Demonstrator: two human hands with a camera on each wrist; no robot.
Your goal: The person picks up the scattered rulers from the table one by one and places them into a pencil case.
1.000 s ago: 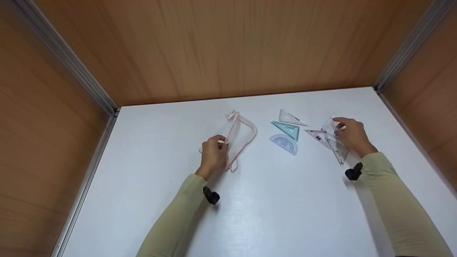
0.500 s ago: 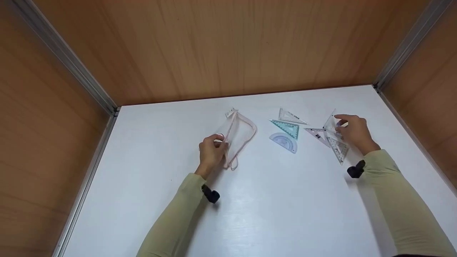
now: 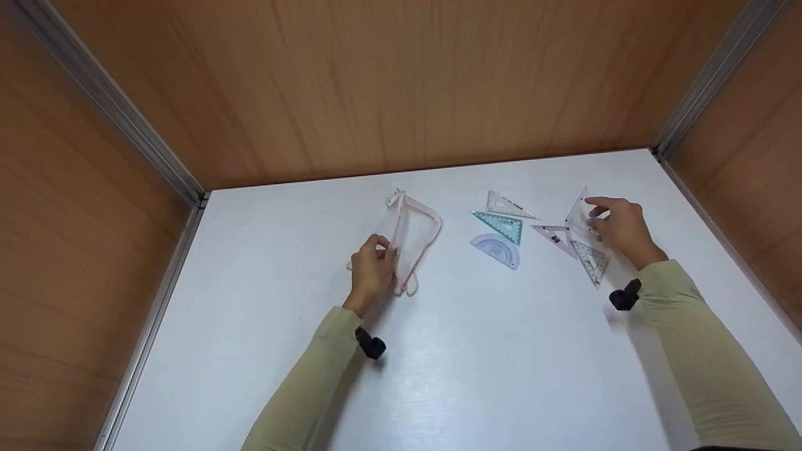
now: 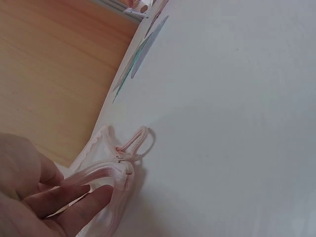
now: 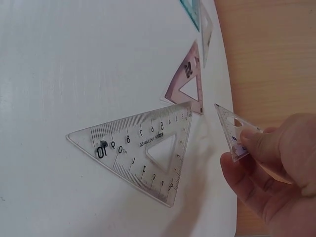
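1. Since the earlier frame, the small clear set square point(image 3: 579, 215) has risen higher off the counter point(image 3: 476, 351) in the right hand point(image 3: 620, 230), and the pink-trimmed pouch point(image 3: 410, 241) has shifted slightly left.
2. The right hand pinches that set square by its edge, tilted up above a larger clear set square point(image 5: 143, 150) lying flat.
3. The left hand point(image 3: 373, 270) pinches the pouch's rim, holding its mouth open.
4. A pink set square point(image 3: 554, 237), a teal set square point(image 3: 501, 224) and a blue protractor point(image 3: 498, 249) lie between the hands.

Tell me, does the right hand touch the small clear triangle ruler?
Touching. The right wrist view shows the right hand pinching the small clear triangle ruler between thumb and fingers, lifted off the white table.
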